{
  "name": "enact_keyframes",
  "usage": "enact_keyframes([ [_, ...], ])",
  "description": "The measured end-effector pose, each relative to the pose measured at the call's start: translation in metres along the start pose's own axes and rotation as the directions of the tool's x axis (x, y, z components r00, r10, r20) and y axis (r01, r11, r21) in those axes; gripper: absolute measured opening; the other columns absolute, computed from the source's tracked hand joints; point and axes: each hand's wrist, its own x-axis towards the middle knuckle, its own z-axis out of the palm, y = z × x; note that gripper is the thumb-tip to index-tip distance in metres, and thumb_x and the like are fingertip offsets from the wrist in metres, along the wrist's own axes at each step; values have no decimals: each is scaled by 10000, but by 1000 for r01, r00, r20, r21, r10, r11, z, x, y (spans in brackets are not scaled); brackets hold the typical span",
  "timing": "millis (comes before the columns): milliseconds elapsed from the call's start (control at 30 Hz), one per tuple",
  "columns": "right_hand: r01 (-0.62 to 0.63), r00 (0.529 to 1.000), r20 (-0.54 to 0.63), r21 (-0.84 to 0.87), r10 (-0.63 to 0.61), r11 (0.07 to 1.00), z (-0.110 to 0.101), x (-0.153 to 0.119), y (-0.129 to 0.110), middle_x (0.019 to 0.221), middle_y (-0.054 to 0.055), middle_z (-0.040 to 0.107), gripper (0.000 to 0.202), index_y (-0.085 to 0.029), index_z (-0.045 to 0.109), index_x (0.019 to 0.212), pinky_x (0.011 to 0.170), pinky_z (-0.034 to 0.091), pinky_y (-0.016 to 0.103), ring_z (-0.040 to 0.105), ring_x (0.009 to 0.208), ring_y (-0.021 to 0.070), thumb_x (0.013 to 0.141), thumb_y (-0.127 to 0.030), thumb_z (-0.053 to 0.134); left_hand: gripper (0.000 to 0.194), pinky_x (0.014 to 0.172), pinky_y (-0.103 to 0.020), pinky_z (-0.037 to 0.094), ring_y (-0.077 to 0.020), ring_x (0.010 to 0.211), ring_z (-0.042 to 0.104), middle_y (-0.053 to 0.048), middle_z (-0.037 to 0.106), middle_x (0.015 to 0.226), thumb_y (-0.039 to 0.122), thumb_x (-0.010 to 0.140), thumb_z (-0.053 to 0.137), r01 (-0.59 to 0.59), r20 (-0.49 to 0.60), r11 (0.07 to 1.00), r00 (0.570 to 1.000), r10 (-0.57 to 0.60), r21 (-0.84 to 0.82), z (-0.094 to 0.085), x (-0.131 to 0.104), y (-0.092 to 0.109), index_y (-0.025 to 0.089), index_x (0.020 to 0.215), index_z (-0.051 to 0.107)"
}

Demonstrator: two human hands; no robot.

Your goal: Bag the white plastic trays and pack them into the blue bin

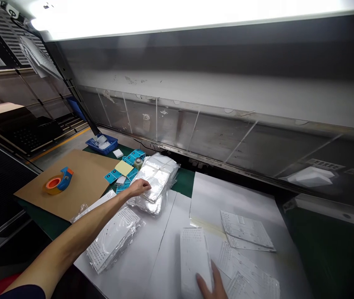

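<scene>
My left hand point(140, 187) reaches over a stack of clear plastic bags point(156, 176) tied with string; its fingers are bent together at the bag edge, and whatever they pinch is too small to make out. At the bottom centre, my right hand point(212, 284) grips a white perforated panel point(194, 257), thumb and fingers on its lower right part. More white panels point(247, 230) lie to the right of it, some overlapping. Bagged white panels point(114, 236) rest on the left of the white work surface point(167, 257).
A tape dispenser point(59, 181) lies on brown cardboard point(83, 166) at the left. Behind are a blue tray point(102, 145), blue label sheets point(112, 176), a yellow pad point(124, 168) and a small jar point(138, 163). A grey panel with clear pockets point(177, 124) borders the back.
</scene>
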Motion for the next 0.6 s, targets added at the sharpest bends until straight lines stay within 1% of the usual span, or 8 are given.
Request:
enact_keyframes([
  [33,-25,998,58,105,19,994,-2,2,-27,1313,145,488,874,-158,345,1360,1007,339,479,448,1197,343,685,-688,505,281,723,-337,490,-161,785,595,-19,620,861,390,858,529,-6,7,1000,1000,6,-21,-2,0,-1,121,894,605],
  [100,-101,968,250,329,16,939,1,8,-82,1255,118,549,793,-209,338,1358,933,415,478,517,1130,323,708,-595,579,320,686,-317,486,-148,719,589,-2,609,778,423,860,513,-15,16,998,1000,16,-64,-4,-1,-2,118,833,605],
  [167,-198,903,428,475,-29,858,17,18,-130,1152,113,619,780,-219,326,1357,822,488,464,606,995,309,708,-522,635,346,652,-299,480,-130,653,576,14,590,701,443,860,505,-24,20,994,999,26,-111,-5,-2,-2,120,779,600],
  [233,-258,857,512,522,-56,813,43,31,-162,1061,107,663,780,-205,353,1334,757,516,440,650,887,289,681,-473,685,347,635,-289,477,-119,627,570,15,590,683,446,858,507,-26,11,986,1000,28,-163,-6,-3,-2,123,774,602],
  [300,-280,843,535,515,-48,810,70,45,-175,1013,104,682,760,-185,389,1297,735,524,418,664,835,272,657,-434,714,335,632,-288,478,-118,634,575,4,608,702,442,853,516,-23,-17,977,1000,20,-213,-8,-4,-2,125,801,611],
  [400,-295,831,556,467,-17,834,96,60,-171,971,122,691,714,-143,423,1249,709,531,409,670,795,270,642,-360,730,330,644,-294,474,-130,666,588,-12,631,729,445,830,537,-26,-105,961,994,-4,-276,-17,-5,0,128,802,624],
  [500,-286,821,572,425,-9,859,100,68,-163,963,131,693,689,-136,424,1244,692,533,410,671,774,269,655,-337,718,331,649,-282,461,-148,711,590,-26,646,760,450,806,534,-57,-224,941,974,-20,-334,-27,-6,4,137,800,642],
  [600,-237,828,559,431,-52,871,102,77,-172,1019,121,679,678,-168,404,1274,702,532,389,667,803,256,690,-370,683,323,633,-264,451,-166,716,585,-30,650,738,449,764,548,-101,-301,917,953,-22,-385,-34,-7,19,145,775,660],
])
